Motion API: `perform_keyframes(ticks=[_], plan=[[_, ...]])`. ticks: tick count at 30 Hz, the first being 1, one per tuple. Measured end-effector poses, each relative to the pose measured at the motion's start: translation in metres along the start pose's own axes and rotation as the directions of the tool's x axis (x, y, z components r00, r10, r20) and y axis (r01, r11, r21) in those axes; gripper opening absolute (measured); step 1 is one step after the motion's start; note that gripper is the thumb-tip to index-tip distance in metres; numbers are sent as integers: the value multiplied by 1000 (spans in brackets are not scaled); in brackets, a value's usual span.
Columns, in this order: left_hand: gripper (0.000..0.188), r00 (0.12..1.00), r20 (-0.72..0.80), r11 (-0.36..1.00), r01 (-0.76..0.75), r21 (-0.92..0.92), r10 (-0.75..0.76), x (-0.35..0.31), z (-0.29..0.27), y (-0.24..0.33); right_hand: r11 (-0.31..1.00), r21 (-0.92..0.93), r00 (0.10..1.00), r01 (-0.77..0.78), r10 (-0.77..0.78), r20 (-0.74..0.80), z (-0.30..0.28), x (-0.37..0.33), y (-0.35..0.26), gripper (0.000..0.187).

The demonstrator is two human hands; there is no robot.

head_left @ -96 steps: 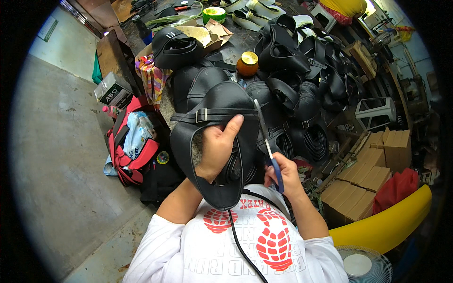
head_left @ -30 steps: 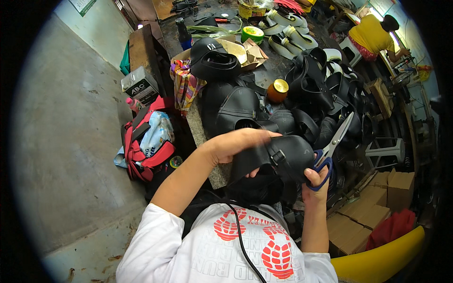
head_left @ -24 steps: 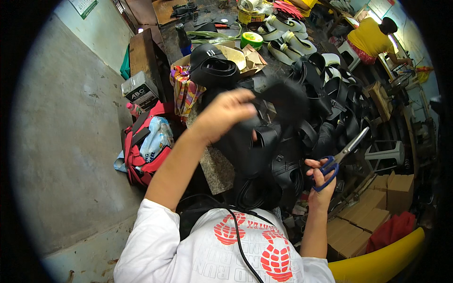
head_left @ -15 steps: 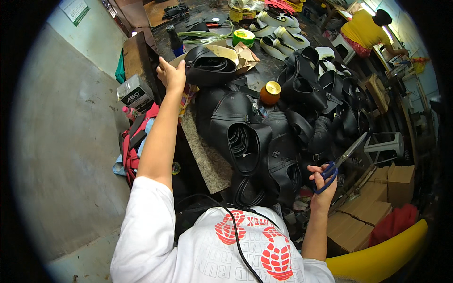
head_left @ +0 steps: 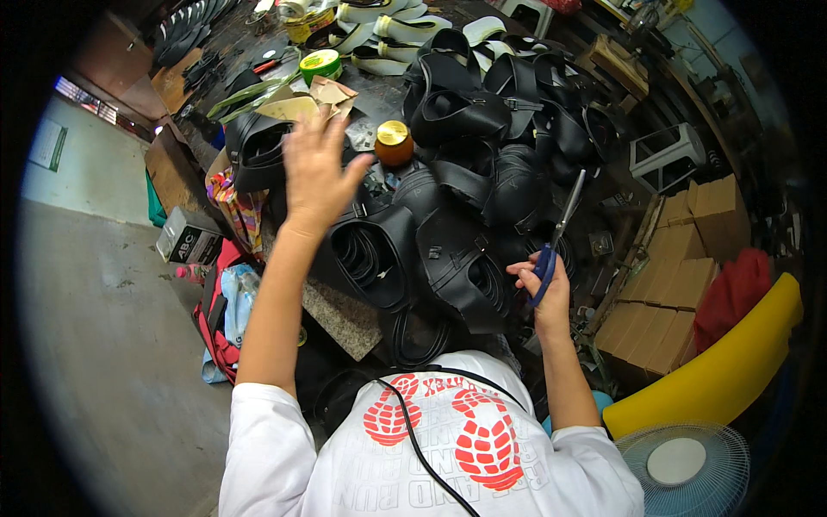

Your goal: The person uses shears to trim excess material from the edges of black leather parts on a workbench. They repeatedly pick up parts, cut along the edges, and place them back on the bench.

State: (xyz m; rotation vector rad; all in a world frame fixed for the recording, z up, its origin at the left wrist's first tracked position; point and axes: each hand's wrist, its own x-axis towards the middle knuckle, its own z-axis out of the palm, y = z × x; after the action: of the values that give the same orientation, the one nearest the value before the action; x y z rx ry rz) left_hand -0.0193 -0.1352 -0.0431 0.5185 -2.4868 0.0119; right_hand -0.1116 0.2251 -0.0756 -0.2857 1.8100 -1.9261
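our left hand [head_left: 317, 168] is up over the bench, fingers spread wide, holding nothing, hanging just above the black piece [head_left: 258, 151] at the left end of the pile, beside the cardboard scraps [head_left: 310, 99]. can't tell if it touches that piece or only hovers. our right hand [head_left: 541, 284] is low at the near right edge of the bench, closed round the blue handles of the scissors [head_left: 556, 237], blades pointing up and away, nearly together.

the pile [head_left: 465, 189] of black moulded rubber-like pieces fills the bench middle, several curled open toward us. an orange jar [head_left: 394, 143] with a yellow lid stands just behind the left hand's reach, a green tape roll [head_left: 320, 65] further back. cartons [head_left: 680, 258] stack on the right, a red bag [head_left: 220, 319] on the floor left.

judgement: the step looks like handling pieces one at a time with the free hand while scissors wait. to do it well we'd keep the blades pointed away from the body and the left arm, and well apart from the cable [head_left: 413, 431] on our shirt. we'd keep the left hand clear of the jar so it doesn't tip. grip a piece by its thick rim, not the floppy flap, so it doesn't fold. risk: the stack looks loose and pieces near the edge could slide off if bumped.
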Motion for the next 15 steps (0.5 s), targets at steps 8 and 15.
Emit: perform_keyframes(ticks=[8,15], plan=[[55,744,630,960,-52,-277,222,57,14,167,1000,8,1000,-16,16,-4,-8,0,5,35],[47,824,542,755,248,-607,165,114,18,132,1000,-28,997,10,-13,-82,-29,-5,10,31]])
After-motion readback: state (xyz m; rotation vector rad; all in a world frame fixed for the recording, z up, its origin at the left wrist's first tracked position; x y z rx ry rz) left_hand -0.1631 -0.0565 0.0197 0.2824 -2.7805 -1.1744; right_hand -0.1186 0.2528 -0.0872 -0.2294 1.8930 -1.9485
